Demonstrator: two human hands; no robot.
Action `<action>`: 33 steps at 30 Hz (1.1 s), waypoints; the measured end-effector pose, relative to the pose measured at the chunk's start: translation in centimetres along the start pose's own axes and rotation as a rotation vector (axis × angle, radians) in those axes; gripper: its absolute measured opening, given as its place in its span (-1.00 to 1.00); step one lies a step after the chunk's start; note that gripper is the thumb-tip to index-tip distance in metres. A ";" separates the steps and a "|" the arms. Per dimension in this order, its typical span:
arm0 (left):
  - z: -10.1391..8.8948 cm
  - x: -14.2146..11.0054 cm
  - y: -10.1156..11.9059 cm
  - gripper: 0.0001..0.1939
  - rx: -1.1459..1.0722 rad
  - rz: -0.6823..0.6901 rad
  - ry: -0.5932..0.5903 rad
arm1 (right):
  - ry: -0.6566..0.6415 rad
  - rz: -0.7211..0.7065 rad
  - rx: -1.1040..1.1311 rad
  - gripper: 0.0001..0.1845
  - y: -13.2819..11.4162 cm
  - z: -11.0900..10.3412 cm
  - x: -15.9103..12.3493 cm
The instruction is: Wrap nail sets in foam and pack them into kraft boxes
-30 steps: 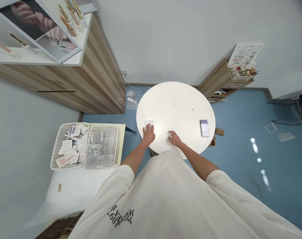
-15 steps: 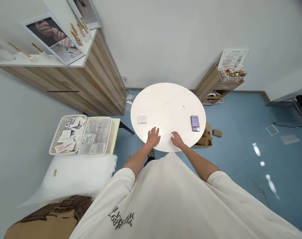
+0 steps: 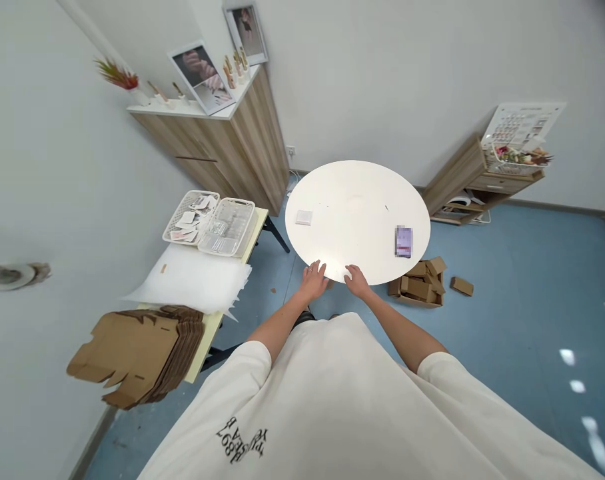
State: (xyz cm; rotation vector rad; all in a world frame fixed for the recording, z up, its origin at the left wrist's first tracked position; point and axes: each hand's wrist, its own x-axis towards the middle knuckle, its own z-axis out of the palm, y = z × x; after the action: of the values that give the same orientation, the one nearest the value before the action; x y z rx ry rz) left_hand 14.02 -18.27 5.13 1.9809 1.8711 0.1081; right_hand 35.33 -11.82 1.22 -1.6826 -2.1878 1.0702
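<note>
At the near edge of the oval white table [image 3: 355, 227], my left hand [image 3: 314, 280] has its fingers apart over the rim, holding nothing, with a ring on one finger. My right hand [image 3: 356, 281] is at the same edge, a short way to the right, fingers stretched forward and nothing in it. A small, pale, flat rectangular item [image 3: 304, 218] lies on the table's left side, beyond my left hand. Toward the right rim lies a purple box-like item [image 3: 403, 241], its face blurred. A thin dark mark or stick [image 3: 387, 207] shows farther back.
A cardboard box of brown cartons [image 3: 417, 287] stands on the floor at right, one carton [image 3: 462, 286] beside it. At left, a side table bears white baskets [image 3: 227, 227], white sheets [image 3: 192, 277] and flattened cardboard [image 3: 132, 347]. Behind are a wooden cabinet [image 3: 252, 140] and shelf unit [image 3: 462, 173].
The view has shifted, so the side table shows more fully. Both hands have drawn back from the tabletop to its near edge. The items on the table stay in place.
</note>
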 end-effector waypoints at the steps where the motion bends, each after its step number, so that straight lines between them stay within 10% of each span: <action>1: -0.2 -0.6 -0.2 -0.42 0.000 -0.019 0.002 | -0.003 -0.016 -0.001 -0.44 -0.4 0.2 -0.1; 13: -1.5 -9.2 -6.0 -0.45 0.016 -0.237 0.151 | -0.135 -0.280 -0.077 -0.45 -8.4 5.8 1.0; 33: -5.2 -38.1 -27.1 -0.62 -0.135 -0.761 0.510 | -0.390 -0.915 -0.135 -0.48 -36.5 30.6 -7.6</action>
State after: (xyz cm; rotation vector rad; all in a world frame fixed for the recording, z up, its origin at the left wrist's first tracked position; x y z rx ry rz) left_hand -16.80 -53.62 8.92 1.0967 2.7224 0.5316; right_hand -6.63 -35.33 4.21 -0.3377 -2.8217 1.0092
